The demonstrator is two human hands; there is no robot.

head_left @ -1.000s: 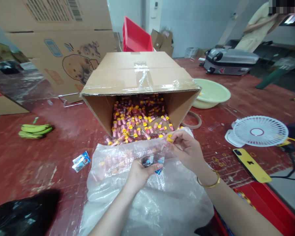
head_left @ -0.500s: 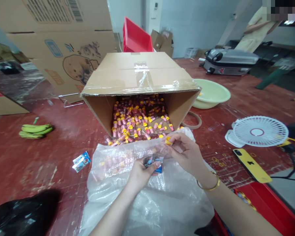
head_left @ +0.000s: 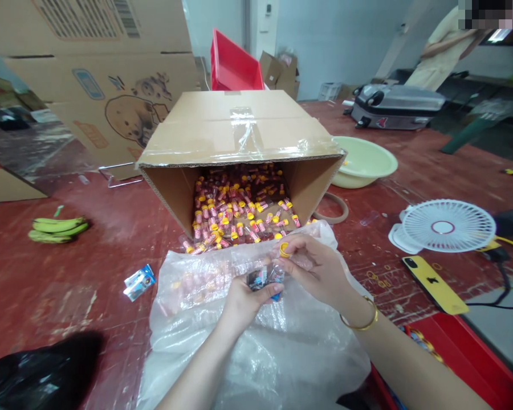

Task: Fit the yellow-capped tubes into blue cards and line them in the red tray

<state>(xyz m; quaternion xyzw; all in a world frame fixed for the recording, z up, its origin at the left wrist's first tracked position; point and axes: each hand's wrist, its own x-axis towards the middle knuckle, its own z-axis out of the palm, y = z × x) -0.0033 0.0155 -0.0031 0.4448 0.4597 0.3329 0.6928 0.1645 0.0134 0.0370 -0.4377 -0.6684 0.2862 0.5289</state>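
My left hand (head_left: pixel 248 296) is closed on a small blue-and-black packet (head_left: pixel 259 279), its thumb pressed over the front. Thumb and fingers of my right hand (head_left: pixel 314 267) pinch a yellow cap (head_left: pixel 284 249) just above that packet. Clear plastic shows between the two hands, but its shape is hard to make out. Under both hands spreads a translucent plastic bag (head_left: pixel 256 364), with yellow and pink shapes showing through it. Beyond it, a cardboard box (head_left: pixel 239 134) lies on its side, its mouth facing me, holding many small clear bottles (head_left: pixel 231 210) with yellow caps and pink contents.
On the red surface, blue packets (head_left: pixel 139 282) and bananas (head_left: pixel 57 229) lie to the left. A green basin (head_left: pixel 365 162), white fan (head_left: pixel 447 226), yellow phone (head_left: pixel 436 286) and red tray (head_left: pixel 479 353) are on the right. A person (head_left: pixel 442 48) stands far back.
The right hand with the yellow cap has moved slightly left and down, closer to the packet. The left hand keeps its hold. The whole view has shifted a little.
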